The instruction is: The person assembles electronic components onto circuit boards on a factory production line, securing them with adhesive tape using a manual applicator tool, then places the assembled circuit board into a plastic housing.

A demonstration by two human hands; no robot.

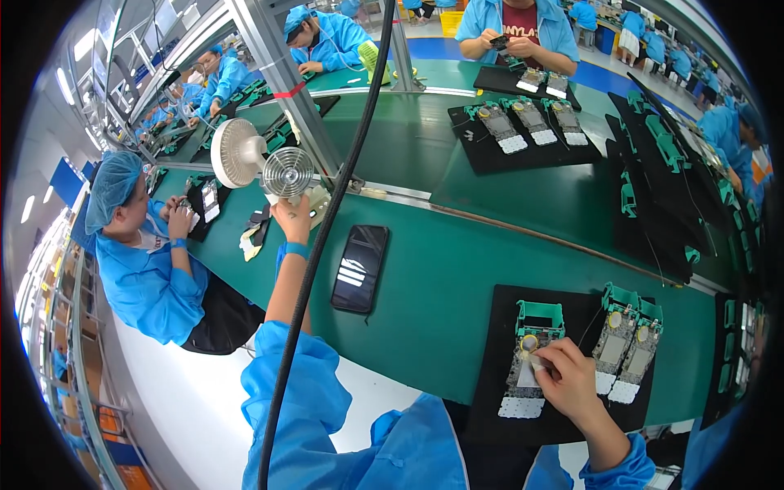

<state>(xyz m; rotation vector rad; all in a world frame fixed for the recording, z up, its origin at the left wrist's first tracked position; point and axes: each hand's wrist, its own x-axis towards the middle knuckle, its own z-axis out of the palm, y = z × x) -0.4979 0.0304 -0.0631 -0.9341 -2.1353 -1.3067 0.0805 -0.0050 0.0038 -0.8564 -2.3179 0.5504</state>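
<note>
My right hand (567, 380) is closed in a pinch at a small white pad (527, 376) on the nearest circuit board (516, 406). A green plastic frame (540, 314) is at that board's far end, and a round yellow-rimmed part (529, 343) sits on it. Two similar boards (614, 343) (637, 357) with green frames lie to the right. All three rest on a black mat (500, 327). My left hand (292, 220) reaches far left, just below a small fan with a round metal grille (287, 171); its fingertips are hard to make out.
A black phone (360, 269) lies between my arms on the green table (433, 327). A white fan (237, 153) stands by a metal post (282, 82). A dark cable (327, 220) hangs across the view. More boards lie on a far mat (531, 159). A co-worker (147, 253) sits at left.
</note>
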